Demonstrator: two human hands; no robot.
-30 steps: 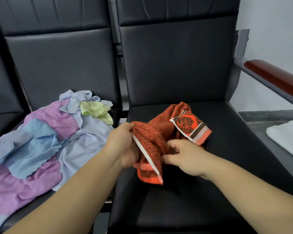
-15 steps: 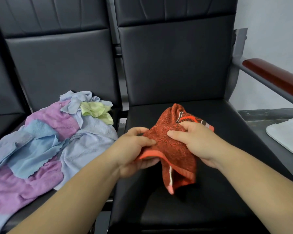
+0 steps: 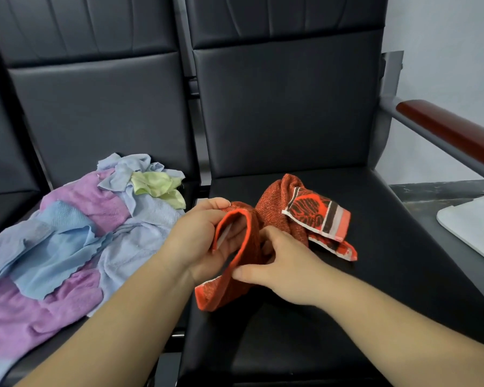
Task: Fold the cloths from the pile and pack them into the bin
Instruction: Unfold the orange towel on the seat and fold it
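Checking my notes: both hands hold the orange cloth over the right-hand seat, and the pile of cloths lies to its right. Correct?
Only the side is wrong. The head view shows the pile to the left of the orange cloth, on the neighbouring seat. The left hand and right hand do both hold that cloth over the right-hand seat.

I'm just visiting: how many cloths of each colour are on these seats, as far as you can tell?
orange-red cloth: 1
yellow-green cloth: 1
purple cloth: at least 1
blue cloths: at least 2, tangled in the pile
Total: at least 5
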